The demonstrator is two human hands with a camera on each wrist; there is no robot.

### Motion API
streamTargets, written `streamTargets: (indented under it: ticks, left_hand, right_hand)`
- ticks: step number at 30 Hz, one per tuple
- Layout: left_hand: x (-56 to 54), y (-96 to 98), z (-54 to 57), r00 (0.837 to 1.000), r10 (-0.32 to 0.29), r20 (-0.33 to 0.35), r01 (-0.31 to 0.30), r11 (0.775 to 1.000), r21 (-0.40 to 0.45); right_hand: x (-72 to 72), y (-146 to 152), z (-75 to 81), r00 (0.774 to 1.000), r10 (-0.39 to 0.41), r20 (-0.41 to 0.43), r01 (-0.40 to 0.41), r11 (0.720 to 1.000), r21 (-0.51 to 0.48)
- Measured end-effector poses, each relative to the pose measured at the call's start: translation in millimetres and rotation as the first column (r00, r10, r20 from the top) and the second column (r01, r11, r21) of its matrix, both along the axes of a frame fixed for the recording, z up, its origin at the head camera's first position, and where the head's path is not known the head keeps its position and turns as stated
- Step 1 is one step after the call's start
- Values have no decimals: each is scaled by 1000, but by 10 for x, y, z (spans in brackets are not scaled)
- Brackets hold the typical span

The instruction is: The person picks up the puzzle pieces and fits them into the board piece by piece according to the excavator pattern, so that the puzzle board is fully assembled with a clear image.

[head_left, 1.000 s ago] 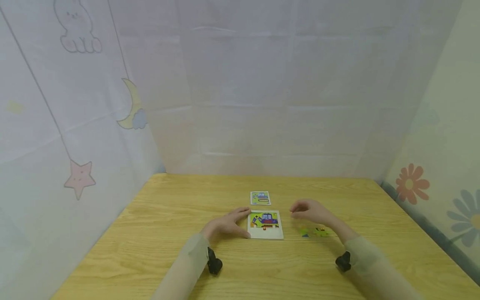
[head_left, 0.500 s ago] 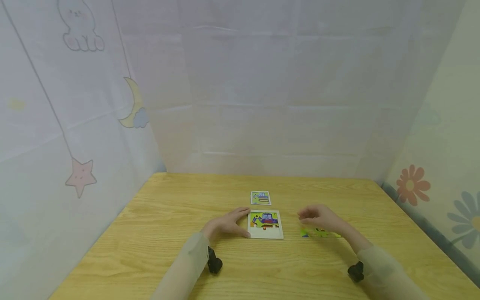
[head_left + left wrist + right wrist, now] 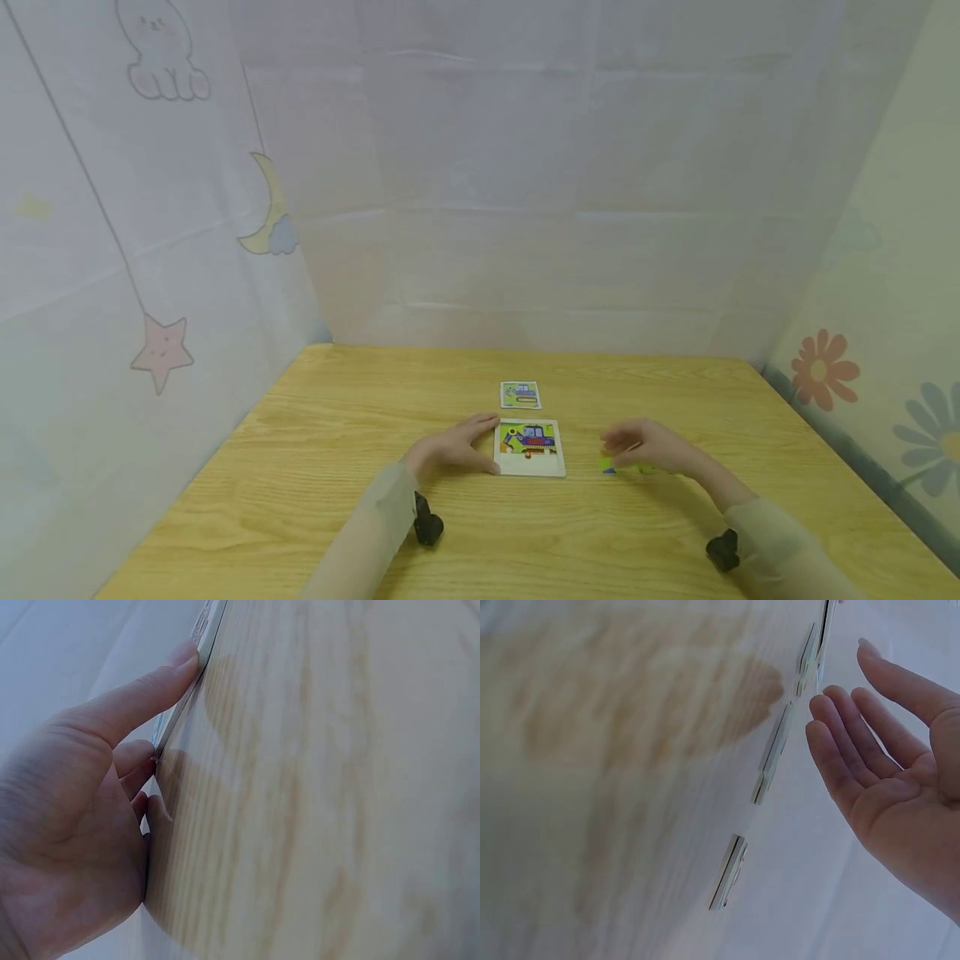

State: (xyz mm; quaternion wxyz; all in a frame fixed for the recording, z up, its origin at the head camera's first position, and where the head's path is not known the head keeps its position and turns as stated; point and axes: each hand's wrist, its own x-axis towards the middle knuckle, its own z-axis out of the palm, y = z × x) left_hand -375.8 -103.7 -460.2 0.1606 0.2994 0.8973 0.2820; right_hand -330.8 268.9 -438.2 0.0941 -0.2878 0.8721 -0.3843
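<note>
A small white-framed jigsaw board [image 3: 528,464] lies on the table, its upper part filled with a purple digger picture and its lower part white. My left hand [image 3: 453,446] rests at the board's left side, fingers at the far corner and thumb at the near one. In the left wrist view the thumb [image 3: 161,686] touches the board's edge. Loose green jigsaw pieces [image 3: 608,467] lie to the right, partly hidden beneath my right hand [image 3: 660,447]. The right wrist view shows that hand above several flat pieces [image 3: 776,739], fingers relaxed and slightly bent, with nothing between them and the thumb.
A small card [image 3: 521,395] with a matching digger picture lies just beyond the board. The wooden table [image 3: 360,392] ends at a pale curtain [image 3: 480,208] behind, with patterned cloth on both sides.
My right hand has moved right, from beside the board to over the loose pieces, and dropped slightly lower. The left hand and the board have stayed in place.
</note>
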Motion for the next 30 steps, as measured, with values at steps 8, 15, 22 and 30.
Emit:
streamTargets:
  ticks: [8,15,22,30]
  left_hand:
    - [14,1,10,1000,4,9,-4,1000,3]
    - [28,3,23,1000,14,10,-14,1000,8]
    - [19,2,3,1000,14,16,-14,1000,13]
    - [21,4,10,1000,14,19,-14,1000,9]
  right_hand:
    - [-13,-27,-25,1000,-11,2,11,998,59]
    - [-28,-55,-75,996,-78,-31,81,992,102]
    - [-30,-84,-107,990,-117,-73,128,978,165]
    - [-26,-92,-121,992,-110,-65,120,977,175]
